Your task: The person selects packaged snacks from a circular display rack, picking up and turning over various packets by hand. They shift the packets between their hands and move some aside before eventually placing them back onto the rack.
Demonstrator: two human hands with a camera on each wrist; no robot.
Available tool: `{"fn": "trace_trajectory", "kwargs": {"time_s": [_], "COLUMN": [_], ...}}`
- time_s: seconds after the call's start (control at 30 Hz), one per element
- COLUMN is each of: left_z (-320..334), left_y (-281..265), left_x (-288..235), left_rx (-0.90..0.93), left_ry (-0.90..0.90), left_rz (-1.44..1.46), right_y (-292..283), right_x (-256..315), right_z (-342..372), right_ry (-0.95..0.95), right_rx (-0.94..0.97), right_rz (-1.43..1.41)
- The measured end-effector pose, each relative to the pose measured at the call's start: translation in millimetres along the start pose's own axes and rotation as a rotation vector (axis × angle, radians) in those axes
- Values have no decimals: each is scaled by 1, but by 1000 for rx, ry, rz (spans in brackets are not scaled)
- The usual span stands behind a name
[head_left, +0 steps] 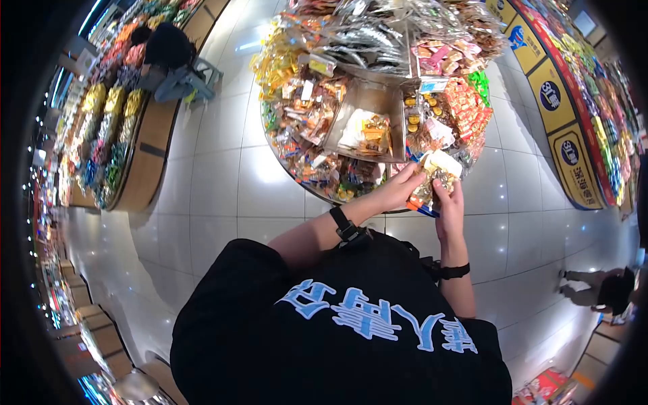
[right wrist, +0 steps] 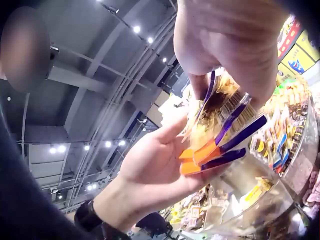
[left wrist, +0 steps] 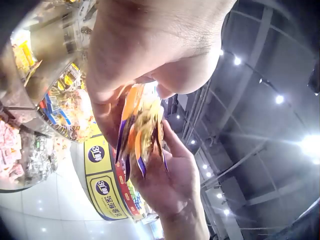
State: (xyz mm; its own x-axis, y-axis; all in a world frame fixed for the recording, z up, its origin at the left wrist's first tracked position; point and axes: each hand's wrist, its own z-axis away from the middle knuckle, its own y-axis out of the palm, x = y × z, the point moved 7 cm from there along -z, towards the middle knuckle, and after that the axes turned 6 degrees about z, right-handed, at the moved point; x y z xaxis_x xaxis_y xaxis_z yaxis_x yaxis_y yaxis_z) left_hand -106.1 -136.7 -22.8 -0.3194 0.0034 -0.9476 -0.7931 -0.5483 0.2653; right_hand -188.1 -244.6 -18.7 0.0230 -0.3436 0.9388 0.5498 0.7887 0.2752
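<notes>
Left grip (head_left: 397, 192): is grasping the packets (head_left: 432, 175), lying at their 8 o'clock in the head view, its thumb above and its fingers beneath in the right wrist view.
Right grip (head_left: 450, 208): is pinching the same packets from their 5 o'clock.
Packets: are bunching between both grips, showing over the 5 o'clock edge of the round tabletop (head_left: 322, 196) — orange and purple parts are facing the wrist cameras.
Box (head_left: 378, 94): is standing on the tabletop at 10 o'clock from the packets, holding pale and orange packs (head_left: 368, 133).
Silver packs (head_left: 364, 40): are heaping up at 11 o'clock from the packets.
Red packs (head_left: 466, 111): are piling at 1 o'clock.
Yellow panels (head_left: 574, 162): are lining a stand at 2 o'clock, across the floor.
Person: is wearing a black shirt (head_left: 270, 337) with pale blue characters, at 7 o'clock — plus a black band on each wrist.
Bystanders: are appearing at 10 o'clock, beside a stand, and at 4 o'clock.
</notes>
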Motion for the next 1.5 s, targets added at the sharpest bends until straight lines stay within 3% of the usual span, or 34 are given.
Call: {"fn": "trace_trajectory", "kwargs": {"time_s": [0.13,0.23,0.33,0.43,0.47,0.57,0.73,0.83,0.97,1.1,1.13,1.27,1.33,1.37,1.47,1.5], "left_z": [2,16,22,28,25,33,61,77,102,176,191,256,285,299,327,336], "left_y": [0,-6,-21,-35,-47,-57,-72,-112,-199,-290,-318,-398,-419,-427,-445,-449], "left_x": [18,10,19,27,47,68,51,62,108,49,60,89,86,85,91,95], "left_rx": [20,-99,-127,-156,-168,-112,127,191,160,99,47,-179,-255,-292,-364,-375], "left_ry": [173,130,372,404,111,-67,-326,-424,-354,-482,-484,-500,-605,-660,-662,-668], "left_rz": [92,-33,-571,-791,-511,-309,-278,-389,-496,-289,-321,-242,-191,-165,-172,-154], "right_y": [11,19,30,42,45,49,62,89,141,189,202,195,191,187,204,201], "right_x": [-12,-20,-30,-32,-34,-49,-92,-122,-180,-241,-260,-355,-392,-411,-419,-425], "right_z": [7,14,14,14,14,16,24,21,23,7,-7,-62,-95,-106,-131,-139], "right_ry": [68,149,179,132,119,202,406,429,618,714,632,639,540,591,588,610], "right_rx": [10,14,44,41,30,69,12,64,86,-21,5,-222,-318,-405,-591,-653], "right_rz": [-4,-131,-68,8,37,5,-50,-10,-88,-76,-150,-22,-33,-30,-37,87]}}
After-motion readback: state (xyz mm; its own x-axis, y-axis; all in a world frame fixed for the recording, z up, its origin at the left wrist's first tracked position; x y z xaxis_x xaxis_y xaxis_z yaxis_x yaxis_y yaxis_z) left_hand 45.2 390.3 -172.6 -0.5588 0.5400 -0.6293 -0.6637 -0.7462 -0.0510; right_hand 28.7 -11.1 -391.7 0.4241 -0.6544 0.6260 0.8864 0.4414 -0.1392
